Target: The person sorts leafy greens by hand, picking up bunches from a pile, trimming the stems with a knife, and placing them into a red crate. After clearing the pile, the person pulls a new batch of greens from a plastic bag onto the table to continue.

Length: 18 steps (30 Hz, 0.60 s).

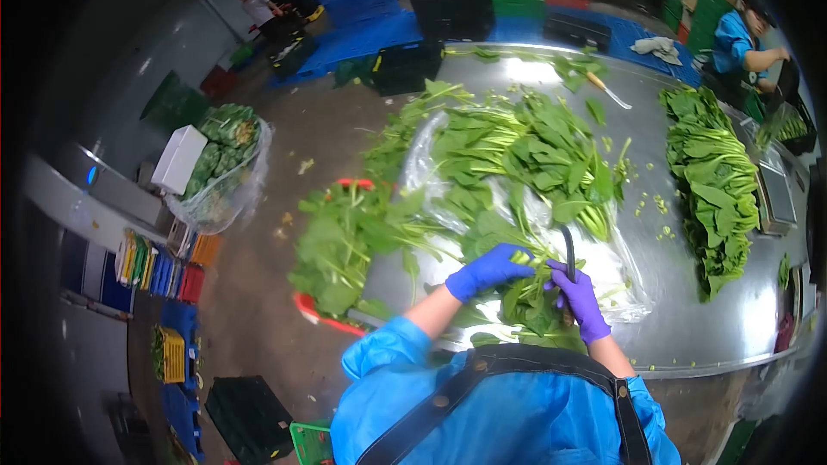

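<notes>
My left hand (491, 273), in a blue-violet glove, is closed around the pale stem ends of a bunch of leafy greens (536, 303). Its leaves hang toward the table edge in front of me. My right hand (581, 297), in a purple glove, grips a curved knife (569, 250) whose dark blade points away from me. The fingertips of that hand are close to the stems. Just beyond both hands, a large heap of leafy greens (525, 151) lies on clear plastic sheeting (633, 280) on the metal table (689, 327).
Another knife (610, 91) with a wooden handle lies at the far side. To the right is a long row of greens (711, 189), beside a scale (777, 194). A red-rimmed basket (314, 312) of greens stands left. A co-worker (732, 43) is at the far right.
</notes>
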Tool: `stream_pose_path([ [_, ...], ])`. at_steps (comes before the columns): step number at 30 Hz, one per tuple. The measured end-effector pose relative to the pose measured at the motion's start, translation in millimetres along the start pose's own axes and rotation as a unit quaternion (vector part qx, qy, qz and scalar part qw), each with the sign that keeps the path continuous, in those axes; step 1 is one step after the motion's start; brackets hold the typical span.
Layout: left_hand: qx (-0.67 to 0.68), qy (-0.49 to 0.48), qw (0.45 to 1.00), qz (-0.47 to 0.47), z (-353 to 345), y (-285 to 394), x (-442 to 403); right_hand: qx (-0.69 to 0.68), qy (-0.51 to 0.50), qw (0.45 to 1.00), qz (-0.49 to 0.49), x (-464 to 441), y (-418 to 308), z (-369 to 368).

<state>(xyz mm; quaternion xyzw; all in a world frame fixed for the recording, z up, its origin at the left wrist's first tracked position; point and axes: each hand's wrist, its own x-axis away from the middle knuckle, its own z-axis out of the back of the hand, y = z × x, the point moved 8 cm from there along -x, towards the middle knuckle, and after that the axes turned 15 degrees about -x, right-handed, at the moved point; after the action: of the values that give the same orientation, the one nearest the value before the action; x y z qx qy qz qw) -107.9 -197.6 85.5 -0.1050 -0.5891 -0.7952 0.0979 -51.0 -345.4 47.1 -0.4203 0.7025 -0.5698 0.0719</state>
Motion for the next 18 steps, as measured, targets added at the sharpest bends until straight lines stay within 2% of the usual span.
stream_pose_path([
  [2,0.002,0.012,1.000,-0.009,-0.6,-12.7,4.5,0.032,0.000,0.999,0.034,-2.3,-10.7,-11.0],
  [4,-0.047,0.136,0.989,-0.037,18.5,0.3,20.2,0.107,0.017,0.991,0.078,-2.7,-23.8,-15.8],
  [5,-0.114,0.178,0.977,-0.030,24.9,2.6,24.6,0.146,0.021,0.984,0.104,-1.0,-28.1,-16.9],
  [6,-0.078,0.183,0.979,-0.048,26.1,10.2,31.3,0.193,-0.006,0.967,0.164,0.3,-33.6,-22.3],
  [7,-0.101,0.189,0.976,-0.044,27.2,3.1,31.3,0.204,-0.016,0.967,0.153,9.7,-47.1,-34.4],
  [10,-0.108,0.187,0.976,-0.040,21.0,3.2,35.5,0.289,-0.027,0.909,0.299,12.7,-52.4,-44.3],
  [14,-0.112,0.186,0.975,-0.039,13.8,6.8,36.4,0.279,-0.020,0.912,0.301,17.5,-50.7,-45.9],
  [16,-0.134,0.209,0.967,-0.049,14.5,15.2,41.9,0.335,-0.016,0.892,0.302,16.3,-42.8,-44.9],
  [18,-0.094,0.140,0.986,0.009,7.3,12.2,42.3,0.323,-0.017,0.898,0.297,16.1,-39.5,-44.1],
])
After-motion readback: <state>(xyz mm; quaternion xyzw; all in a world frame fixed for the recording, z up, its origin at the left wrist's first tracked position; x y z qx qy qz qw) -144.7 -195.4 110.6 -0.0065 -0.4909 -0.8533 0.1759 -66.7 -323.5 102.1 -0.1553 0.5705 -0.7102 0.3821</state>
